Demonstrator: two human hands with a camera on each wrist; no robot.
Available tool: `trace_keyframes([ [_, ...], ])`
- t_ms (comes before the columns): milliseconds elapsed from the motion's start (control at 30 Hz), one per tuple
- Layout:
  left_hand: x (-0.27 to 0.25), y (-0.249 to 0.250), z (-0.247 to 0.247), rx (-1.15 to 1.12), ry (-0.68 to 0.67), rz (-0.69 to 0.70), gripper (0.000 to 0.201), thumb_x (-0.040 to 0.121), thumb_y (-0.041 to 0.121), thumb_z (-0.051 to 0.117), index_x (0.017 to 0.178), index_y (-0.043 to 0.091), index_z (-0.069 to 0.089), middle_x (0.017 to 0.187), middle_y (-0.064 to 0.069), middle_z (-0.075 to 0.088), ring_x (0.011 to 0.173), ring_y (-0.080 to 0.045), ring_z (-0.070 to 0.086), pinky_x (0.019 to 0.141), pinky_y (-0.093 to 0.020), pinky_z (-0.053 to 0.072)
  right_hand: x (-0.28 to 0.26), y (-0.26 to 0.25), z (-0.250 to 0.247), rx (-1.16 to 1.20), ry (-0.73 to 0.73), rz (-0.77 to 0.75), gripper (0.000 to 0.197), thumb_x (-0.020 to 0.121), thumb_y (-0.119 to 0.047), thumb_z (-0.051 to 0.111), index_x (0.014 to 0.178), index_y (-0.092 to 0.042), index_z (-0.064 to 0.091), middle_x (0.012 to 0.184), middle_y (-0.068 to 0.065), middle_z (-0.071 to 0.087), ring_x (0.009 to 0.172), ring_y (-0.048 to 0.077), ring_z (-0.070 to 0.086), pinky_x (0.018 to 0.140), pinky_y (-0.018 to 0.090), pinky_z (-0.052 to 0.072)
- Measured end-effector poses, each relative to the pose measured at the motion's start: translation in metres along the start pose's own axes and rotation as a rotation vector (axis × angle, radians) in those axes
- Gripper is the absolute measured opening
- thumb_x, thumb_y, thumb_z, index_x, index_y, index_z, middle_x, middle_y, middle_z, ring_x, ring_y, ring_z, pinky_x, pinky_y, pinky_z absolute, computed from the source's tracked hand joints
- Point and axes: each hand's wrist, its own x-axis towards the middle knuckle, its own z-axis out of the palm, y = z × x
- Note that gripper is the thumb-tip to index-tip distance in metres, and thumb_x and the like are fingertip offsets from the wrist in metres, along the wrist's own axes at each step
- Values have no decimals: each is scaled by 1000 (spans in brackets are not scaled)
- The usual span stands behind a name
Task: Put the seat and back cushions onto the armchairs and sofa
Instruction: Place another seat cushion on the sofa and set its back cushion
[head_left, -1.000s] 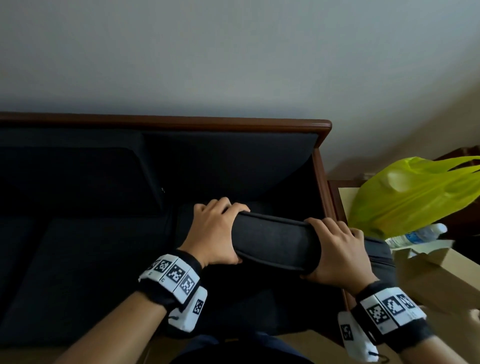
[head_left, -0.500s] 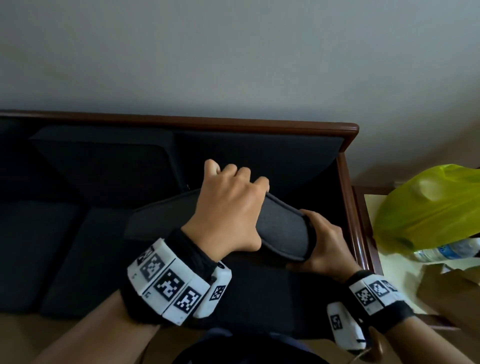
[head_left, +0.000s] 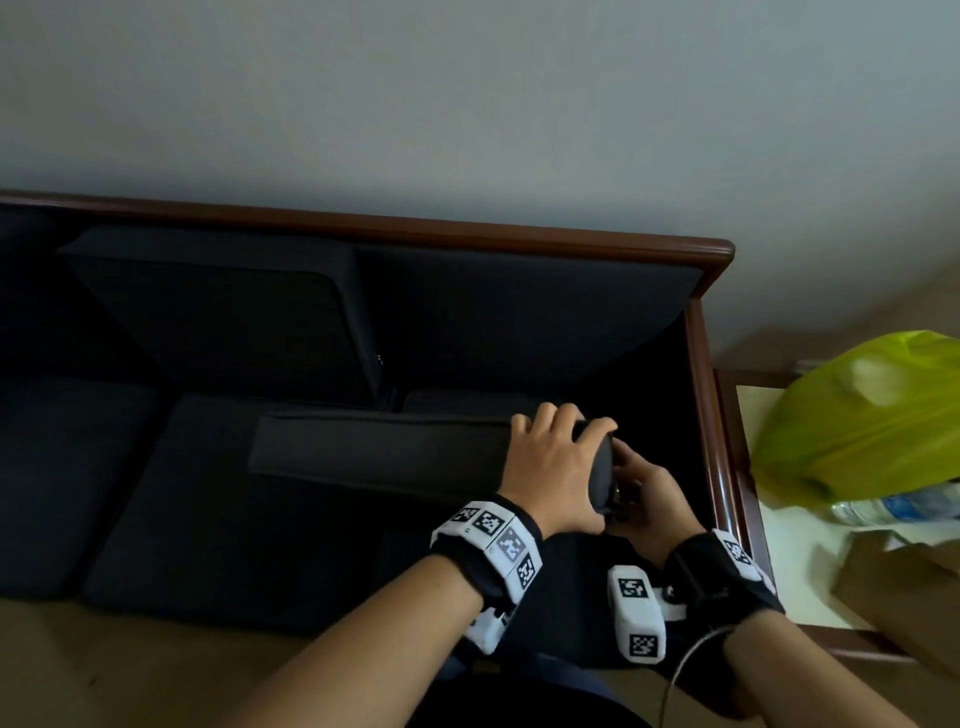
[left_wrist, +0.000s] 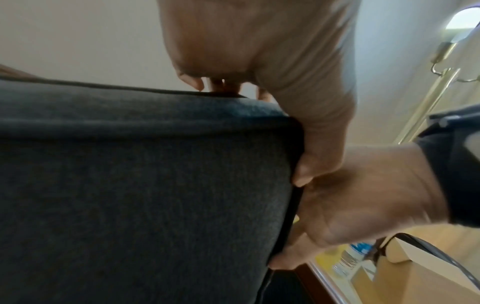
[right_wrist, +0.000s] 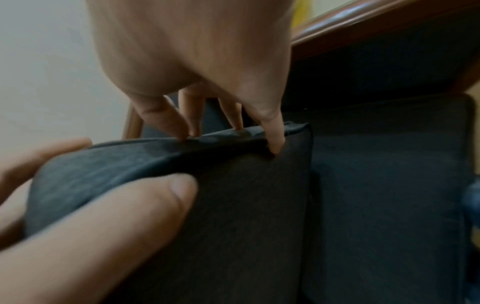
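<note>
holding one end of a dark cushion (head_left: 384, 452), the left hand (head_left: 550, 478) has its fingers curled over the top edge and its thumb below. the right hand (head_left: 644, 493) pinches the same end from the side, fingers bent around it. the cushion lies flat over the sofa (head_left: 467, 234) seat, near the right armrest. a green bag (head_left: 857, 415) sits beside the sofa.

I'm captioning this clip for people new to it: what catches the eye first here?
Both hands meet at one end of a dark cushion held over the sofa seat: the left hand wraps over its end, the right hand grips from beside it. At the right edge, a bright green plastic bag sits on a side table.
</note>
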Motion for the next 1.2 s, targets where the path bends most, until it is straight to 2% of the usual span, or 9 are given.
trace_keyframes([
  [67, 5, 8, 15, -35, -60, 59, 102, 54, 53, 83, 142, 31, 39, 133, -1, 49, 119, -27, 44, 96, -47, 35, 5, 4, -11, 82, 28, 48, 28, 96, -35, 46, 105, -21, 69, 75, 5, 72, 77, 26, 61, 68, 37, 44],
  [167, 4, 1, 28, -165, -120, 16, 91, 66, 46, 80, 145, 30, 38, 142, 1, 47, 127, -25, 42, 102, -46, 32, 12, 16, -26, 116, 116, 103, 44, 91, -54, 40, 110, -24, 66, 93, 5, 72, 87, 28, 63, 75, 38, 42],
  [300, -19, -54, 37, -357, -15, -214, 70, 81, 42, 73, 144, 26, 46, 152, 5, 43, 143, -18, 34, 112, -42, 30, 16, 27, -51, 158, 202, 104, 41, 89, -64, 45, 107, -32, 63, 114, 1, 66, 108, 25, 57, 101, 50, 37],
  [433, -54, -137, 33, -346, 212, -546, 65, 83, 38, 75, 141, 22, 53, 156, -2, 40, 145, -27, 32, 111, -48, 31, 14, 19, -44, 116, 173, 86, 36, 89, -60, 49, 108, -33, 62, 114, -1, 66, 106, 24, 58, 96, 49, 40],
  [567, -78, -209, 19, -471, 204, -926, 66, 91, 47, 65, 150, 35, 38, 165, -3, 22, 150, -33, 18, 116, -57, 22, 21, 3, -35, 40, 236, 90, 32, 88, -51, 47, 109, -28, 54, 121, 6, 57, 100, 28, 53, 92, 55, 43],
  [667, -76, -239, 12, -675, 242, -899, 63, 94, 50, 59, 151, 43, 34, 165, -2, 22, 151, -30, 20, 119, -54, 20, 26, -2, -32, -8, 244, 35, 38, 85, -44, 45, 123, -42, 48, 127, 5, 50, 103, 29, 50, 74, 50, 48],
  [800, -49, -249, -1, -958, 304, -913, 62, 94, 53, 56, 151, 41, 34, 158, -4, 38, 144, -25, 37, 116, -40, 29, 28, -6, -31, -1, 250, 66, 56, 73, -56, 52, 126, -38, 47, 133, 9, 49, 113, 36, 49, 78, 56, 49],
  [933, -36, -255, -6, -892, 245, -1034, 62, 86, 71, 48, 141, 43, 47, 150, -9, 43, 135, -34, 45, 109, -56, 40, 27, -1, -33, -60, 326, 100, 52, 84, -64, 51, 126, -34, 41, 121, 3, 47, 112, 38, 49, 88, 67, 43],
  [1200, -82, -251, 22, -998, 159, -1199, 30, 87, 64, 55, 113, 51, 49, 136, -7, 38, 118, -37, 46, 89, -62, 48, 22, 40, -45, -7, 267, 262, 64, 66, -53, 70, 116, -14, 64, 108, 19, 70, 93, 38, 67, 78, 53, 55],
])
